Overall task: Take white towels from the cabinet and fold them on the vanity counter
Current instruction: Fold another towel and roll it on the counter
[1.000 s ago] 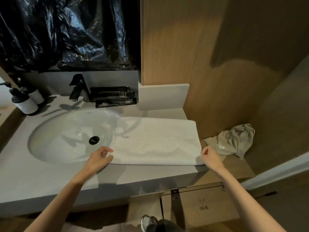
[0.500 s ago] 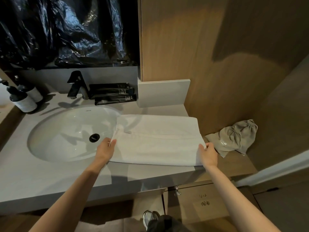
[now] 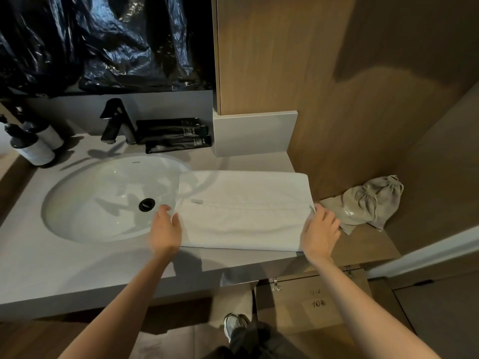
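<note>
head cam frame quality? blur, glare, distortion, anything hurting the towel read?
Head view: left hand slightly motion-blurred, right hand sharper; specular glare on the black plastic sheet; hard shadows across the sink; wide-angle bowing of the counter edge; towel evenly lit, its fold seam readable.

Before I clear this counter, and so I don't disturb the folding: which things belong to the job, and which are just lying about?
In the job: white towel, left hand and right hand holding its ends, vanity counter.
Lying about: pump bottles, black tubes, grey drawstring bag, black faucet.
</note>
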